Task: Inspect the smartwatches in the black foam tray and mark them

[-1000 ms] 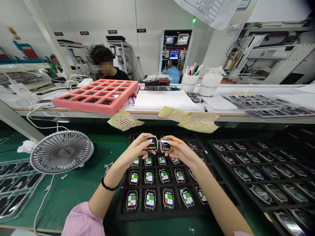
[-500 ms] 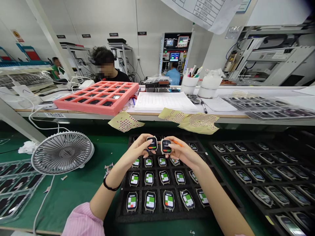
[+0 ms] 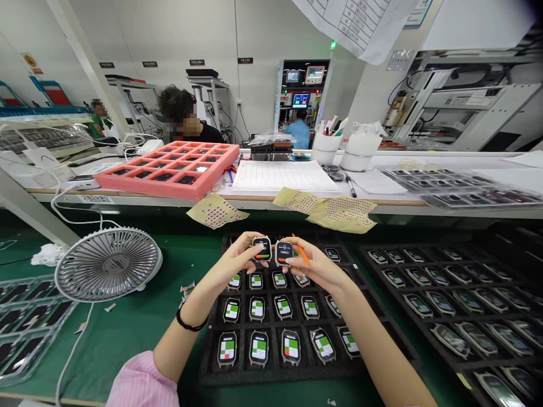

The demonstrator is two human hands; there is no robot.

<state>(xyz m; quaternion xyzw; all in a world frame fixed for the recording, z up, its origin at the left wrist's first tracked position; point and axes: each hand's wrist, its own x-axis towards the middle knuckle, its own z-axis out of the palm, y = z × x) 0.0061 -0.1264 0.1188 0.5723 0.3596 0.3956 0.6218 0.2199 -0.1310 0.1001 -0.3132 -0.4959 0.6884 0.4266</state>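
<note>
My left hand (image 3: pixel 242 255) is closed around a smartwatch case (image 3: pixel 262 247), its thumb over the lit screen. Beside it, my right hand (image 3: pixel 311 262) grips a second smartwatch case (image 3: pixel 284 254) by its edge, the thumb at the lower part of that screen. Both screens are dark with small text and a coloured strip at the bottom. A thin orange stick (image 3: pixel 301 250), perhaps a pen, also sits in my right hand. Below both hands lies a black foam tray (image 3: pixel 271 370) of watch cases, several showing green and white screens. Neither watch has a strap.
A second black tray (image 3: pixel 399 305) of watches lies to the right. On the left stand a white fan (image 3: pixel 108 264) and a clear plastic tray (image 3: pixel 38 356). Across the shelf are a pink foam tray (image 3: pixel 199 191), paper sheets (image 3: pixel 288 175) and pen holders. A person (image 3: pixel 182 116) sits beyond.
My right thumb has slid down from the middle of its watch screen. The orange stick now stands more upright. My left hand stays nearly in place, its thumb still on the screen.
</note>
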